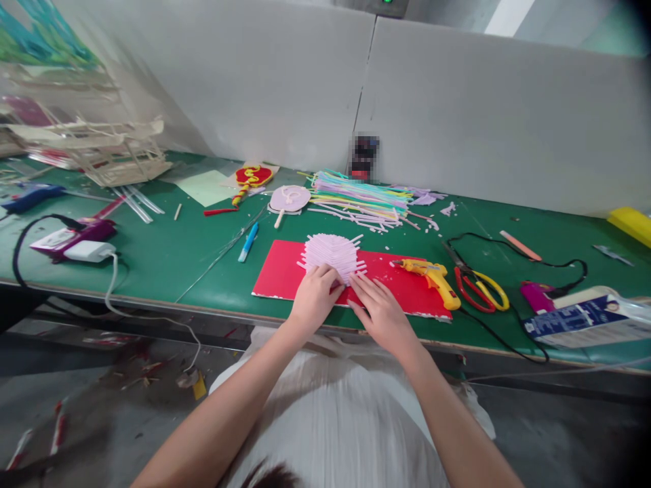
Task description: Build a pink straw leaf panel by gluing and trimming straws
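Observation:
A rounded lilac panel (pixel 333 252) of pipe cleaners laid side by side rests on a red board (pixel 277 271), with loose ends jutting from both sides. At its lower left edge is my left hand (pixel 316 297), fingers bent and drawn together. Whatever lies between those fingertips is hidden. My right hand (pixel 381 313) lies at the panel's lower right edge, fingers stretched out and their tips touching it. On the board's right part is a yellow glue gun (pixel 430 276), beside the right hand.
Behind the board lie a bundle of coloured pipe cleaners (pixel 361 196), a lilac fan (pixel 289 198) and a red-yellow fan (pixel 253 177). Red-and-yellow-handled scissors (pixel 481 288) and a black cable are at right. A blue pen (pixel 249 242) and a power strip (pixel 76 238) lie left.

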The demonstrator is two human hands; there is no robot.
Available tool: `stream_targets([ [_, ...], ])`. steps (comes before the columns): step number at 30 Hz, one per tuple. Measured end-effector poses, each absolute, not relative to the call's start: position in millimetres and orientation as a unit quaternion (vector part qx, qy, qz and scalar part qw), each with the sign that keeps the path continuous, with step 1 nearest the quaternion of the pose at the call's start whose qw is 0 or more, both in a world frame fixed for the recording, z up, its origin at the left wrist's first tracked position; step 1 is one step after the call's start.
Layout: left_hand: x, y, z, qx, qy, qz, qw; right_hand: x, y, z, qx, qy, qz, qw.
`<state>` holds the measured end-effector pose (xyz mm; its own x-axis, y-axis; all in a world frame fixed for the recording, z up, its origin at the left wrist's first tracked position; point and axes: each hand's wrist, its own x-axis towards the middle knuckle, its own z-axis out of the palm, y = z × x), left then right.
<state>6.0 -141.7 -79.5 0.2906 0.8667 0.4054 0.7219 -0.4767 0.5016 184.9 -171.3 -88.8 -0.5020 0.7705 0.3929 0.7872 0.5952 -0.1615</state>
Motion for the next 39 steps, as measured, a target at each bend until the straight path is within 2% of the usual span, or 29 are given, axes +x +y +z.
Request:
stream_targets([
  [29, 6.4, -141.3, -80.9, 0.801, 0.498, 0.317, 0.095, 184.8, -171.4, -87.2, -0.455, -0.866, -0.02, 0.209],
  [39, 5.0, -141.1, -81.2, 0.794, 0.491, 0.333, 0.128, 184.7, -171.2, -88.1, -0.449, -0.865, -0.022, 0.223],
])
